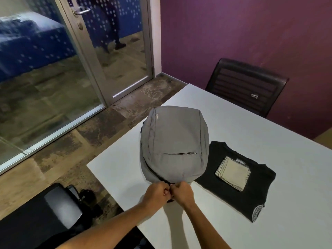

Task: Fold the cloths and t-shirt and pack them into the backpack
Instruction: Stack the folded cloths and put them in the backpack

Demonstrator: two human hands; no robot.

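A grey backpack (pixel 173 146) lies flat on the white table (pixel 269 177), front pocket up, its top end toward me. My left hand (pixel 157 193) and my right hand (pixel 183 193) are closed side by side at that near end, pinching the main zipper. To the right of the backpack lies a folded black t-shirt (pixel 251 193). A small stack of folded beige cloths (pixel 232 173) rests on the shirt.
A black mesh chair (pixel 246 85) stands at the far side of the table against the purple wall. Another black chair (pixel 53 209) is at my near left. A glass door and glass wall are on the left, with a person's legs behind the glass.
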